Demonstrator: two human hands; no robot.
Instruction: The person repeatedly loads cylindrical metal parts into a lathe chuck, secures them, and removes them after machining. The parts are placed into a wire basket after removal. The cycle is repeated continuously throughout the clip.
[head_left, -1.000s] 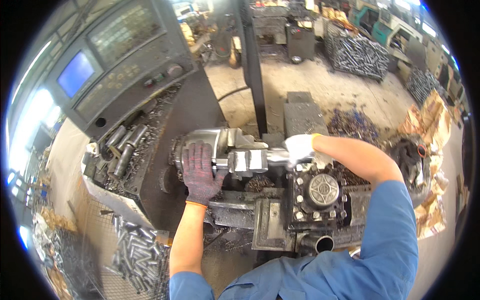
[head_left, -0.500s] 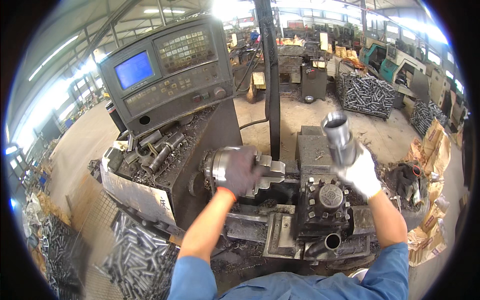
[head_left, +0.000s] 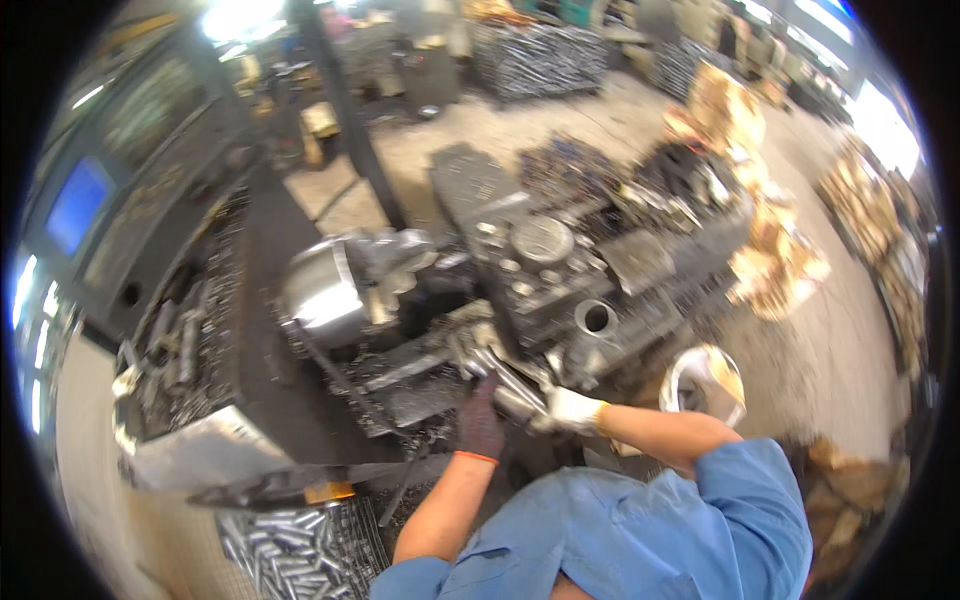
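Observation:
A shiny metal tube (head_left: 515, 393) lies slantwise between my hands, low in front of my body at the near side of the lathe. My left hand (head_left: 480, 418), in a dark glove with an orange cuff, is closed around its left part. My right hand (head_left: 573, 410), in a white glove, grips the right end. Motion blur softens the fingers. Left of my hands sits the bright lathe chuck (head_left: 325, 290), with stepped jaws and no hand on it. Beyond the tube stands the square tool post (head_left: 541, 240), and a hollow round tube end (head_left: 597, 317) points up beside it.
A control panel with a blue screen (head_left: 78, 205) stands at the left. Metal shavings cover the machine. Loose tubes fill a mesh bin (head_left: 300, 555) at the lower left. A white bucket (head_left: 703, 385) is near my right arm, with crumpled brown paper (head_left: 775, 270) beyond it.
The view has swung to the right and downward. My right hand has brought the tube down from above the tool post. My left hand has left the chuck and now holds the tube too.

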